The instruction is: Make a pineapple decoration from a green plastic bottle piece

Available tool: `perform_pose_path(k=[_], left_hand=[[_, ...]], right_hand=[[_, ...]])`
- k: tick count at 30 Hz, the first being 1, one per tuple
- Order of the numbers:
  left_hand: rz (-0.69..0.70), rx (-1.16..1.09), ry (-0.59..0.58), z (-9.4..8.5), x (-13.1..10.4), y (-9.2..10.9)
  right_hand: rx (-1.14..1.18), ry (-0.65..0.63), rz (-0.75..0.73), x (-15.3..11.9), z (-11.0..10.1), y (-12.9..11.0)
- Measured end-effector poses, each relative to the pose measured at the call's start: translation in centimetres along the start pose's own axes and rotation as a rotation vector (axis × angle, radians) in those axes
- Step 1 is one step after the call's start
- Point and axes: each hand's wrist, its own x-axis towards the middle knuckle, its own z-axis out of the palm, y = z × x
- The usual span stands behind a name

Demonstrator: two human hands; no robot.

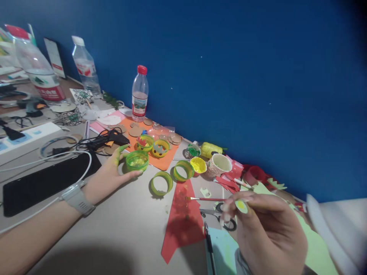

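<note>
My left hand (111, 173), green paint on its fingers, curls around a small green-painted clear plastic cup (137, 160) on the table. Its thumb lies along the cup's front. My right hand (266, 225) is raised at the lower right, pinching a small pale-green paper oval (241, 206) with a yellow middle. Beside the cup stand two yellow-green cups, one with a red paper crown (145, 143) and one with a grey crown (160, 148). Two green rings (161, 183) (183, 170) lie to the right. A paintbrush (206, 199) rests on red paper (183, 229), partly behind my right hand.
Scissors (212, 212), a black pen (210, 244), a yellow paint cup (198, 165) and a paper cup (219, 165) lie near my right hand. A glue gun (119, 136), phone (48, 183), cables and power strip (31, 139) are left. Bottles (140, 95) stand along the blue wall.
</note>
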Motion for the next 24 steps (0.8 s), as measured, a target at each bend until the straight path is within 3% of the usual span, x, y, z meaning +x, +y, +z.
perform_pose_path(k=[7,24], left_hand=[[0.077,0.086,0.028,0.2,0.3,-1.4],[0.063,0.069,-0.008,0.1,0.1,-0.6]], right_hand=[[-0.034,0.002,0.011,-0.1,-0.1,0.5],[0.021,-0.036,0.061,0.0,0.7,-0.2]])
